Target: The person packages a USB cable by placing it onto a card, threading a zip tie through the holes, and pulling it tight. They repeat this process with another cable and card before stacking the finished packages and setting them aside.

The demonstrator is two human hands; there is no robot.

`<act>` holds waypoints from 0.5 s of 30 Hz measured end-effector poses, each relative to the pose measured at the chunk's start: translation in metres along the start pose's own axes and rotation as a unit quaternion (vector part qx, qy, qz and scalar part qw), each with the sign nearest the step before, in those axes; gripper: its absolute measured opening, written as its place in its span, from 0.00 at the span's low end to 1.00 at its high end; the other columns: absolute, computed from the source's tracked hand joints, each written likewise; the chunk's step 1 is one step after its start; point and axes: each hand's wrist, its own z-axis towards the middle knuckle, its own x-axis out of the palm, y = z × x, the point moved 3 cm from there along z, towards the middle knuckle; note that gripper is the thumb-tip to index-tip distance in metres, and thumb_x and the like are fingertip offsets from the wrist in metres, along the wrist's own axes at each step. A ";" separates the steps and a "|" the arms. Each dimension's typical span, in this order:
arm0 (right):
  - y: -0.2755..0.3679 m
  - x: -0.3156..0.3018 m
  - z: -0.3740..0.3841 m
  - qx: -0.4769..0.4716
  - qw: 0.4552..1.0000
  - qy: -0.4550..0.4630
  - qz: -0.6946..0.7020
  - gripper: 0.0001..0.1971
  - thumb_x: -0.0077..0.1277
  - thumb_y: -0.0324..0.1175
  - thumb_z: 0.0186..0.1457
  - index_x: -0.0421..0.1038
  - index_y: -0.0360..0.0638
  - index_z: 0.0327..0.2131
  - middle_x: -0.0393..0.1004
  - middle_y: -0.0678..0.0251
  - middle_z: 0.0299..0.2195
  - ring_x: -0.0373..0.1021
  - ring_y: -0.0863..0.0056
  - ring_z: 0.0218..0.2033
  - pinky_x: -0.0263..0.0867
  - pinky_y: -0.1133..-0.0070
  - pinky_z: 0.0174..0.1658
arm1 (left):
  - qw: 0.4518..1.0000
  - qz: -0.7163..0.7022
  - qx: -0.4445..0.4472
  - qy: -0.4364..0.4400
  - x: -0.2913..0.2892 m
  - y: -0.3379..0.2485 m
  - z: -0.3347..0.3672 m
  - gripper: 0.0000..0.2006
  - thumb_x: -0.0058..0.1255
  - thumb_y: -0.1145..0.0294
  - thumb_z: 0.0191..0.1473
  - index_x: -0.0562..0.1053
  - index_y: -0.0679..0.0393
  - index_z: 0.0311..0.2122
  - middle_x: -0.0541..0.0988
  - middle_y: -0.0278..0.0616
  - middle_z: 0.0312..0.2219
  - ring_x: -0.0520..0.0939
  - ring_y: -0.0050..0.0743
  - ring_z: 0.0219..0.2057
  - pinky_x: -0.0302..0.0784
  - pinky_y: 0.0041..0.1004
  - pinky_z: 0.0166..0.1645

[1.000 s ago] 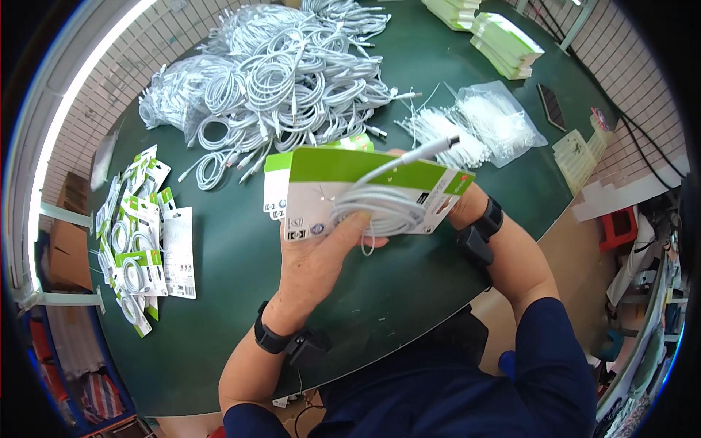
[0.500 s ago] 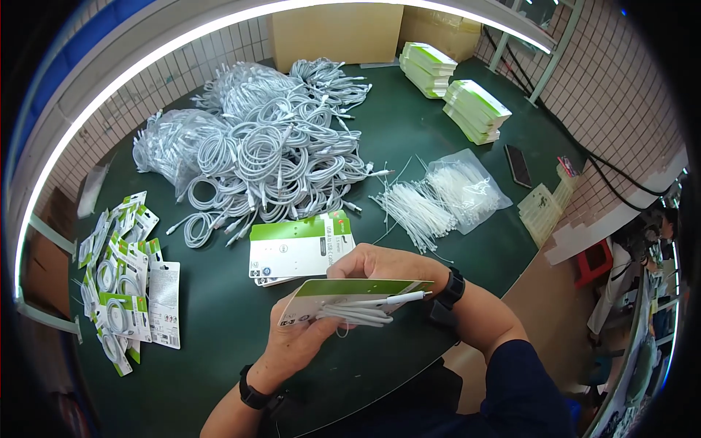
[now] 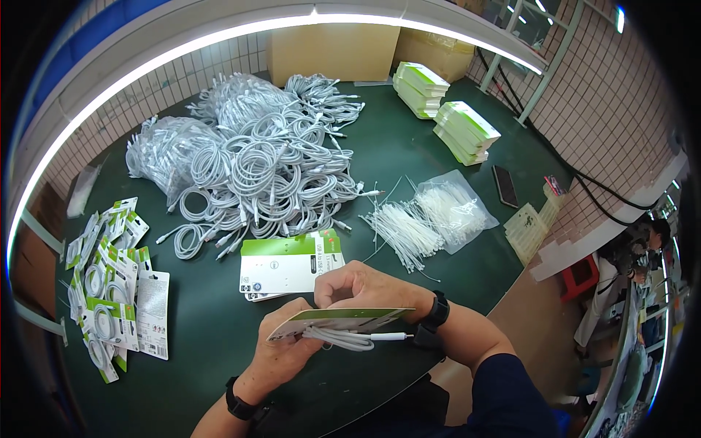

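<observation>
My left hand (image 3: 277, 352) is closed on the left end of a green and white packaging card (image 3: 358, 315), held tilted above the near part of the table. Against the card's near side lies a coiled white cable (image 3: 343, 338), its plug pointing right. Behind the card is my right hand (image 3: 369, 288), fingers curled and pinched together; whatever they hold is hidden. Just beyond, a small stack of flat cards (image 3: 292, 264) lies on the dark green table (image 3: 212, 350). Loose white cable ties (image 3: 404, 235) are spread to the right of these cards.
A large heap of coiled cables (image 3: 266, 164), partly bagged, covers the back left. Carded cables (image 3: 106, 292) pile up at left. A clear bag of ties (image 3: 453, 208), a phone (image 3: 504, 187) and two card stacks (image 3: 465, 133) are at right. A cardboard box (image 3: 332, 52) stands behind.
The view has shifted slightly. My hands keep hold of the card, which has tipped flatter, and the cable plug now points more level to the right.
</observation>
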 end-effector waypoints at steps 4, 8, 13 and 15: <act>-0.004 0.000 0.001 -0.028 0.999 -0.001 -0.022 0.10 0.61 0.31 0.57 0.72 0.39 0.28 0.71 0.76 0.27 0.64 0.89 0.30 0.61 0.85 0.34 | 0.999 0.038 0.003 -0.003 -0.001 -0.001 -0.001 0.10 0.62 0.82 0.49 0.81 0.61 0.39 0.82 0.39 0.31 0.80 0.25 0.29 0.74 0.22 0.35; -0.016 -0.008 0.008 -0.070 0.996 -0.044 -0.040 0.07 0.58 0.29 0.59 0.72 0.40 0.28 0.72 0.76 0.28 0.64 0.90 0.30 0.61 0.86 0.34 | 0.993 0.095 0.063 0.014 0.012 -0.010 0.001 0.09 0.66 0.80 0.47 0.82 0.60 0.37 0.80 0.38 0.29 0.81 0.26 0.30 0.76 0.24 0.36; -0.018 -0.011 0.009 -0.057 0.994 -0.089 -0.036 0.03 0.55 0.26 0.60 0.73 0.40 0.31 0.74 0.74 0.29 0.69 0.89 0.29 0.64 0.86 0.33 | 0.989 0.120 0.084 0.028 0.008 -0.008 -0.001 0.13 0.70 0.80 0.44 0.84 0.57 0.39 0.80 0.39 0.29 0.85 0.32 0.35 0.81 0.26 0.41; -0.006 -0.006 0.007 -0.021 0.996 -0.083 -0.011 0.02 0.54 0.24 0.60 0.74 0.39 0.33 0.75 0.73 0.30 0.71 0.87 0.28 0.66 0.86 0.32 | 0.990 0.111 0.076 0.037 0.008 -0.008 -0.003 0.13 0.70 0.79 0.44 0.84 0.57 0.38 0.79 0.39 0.29 0.85 0.33 0.37 0.81 0.27 0.42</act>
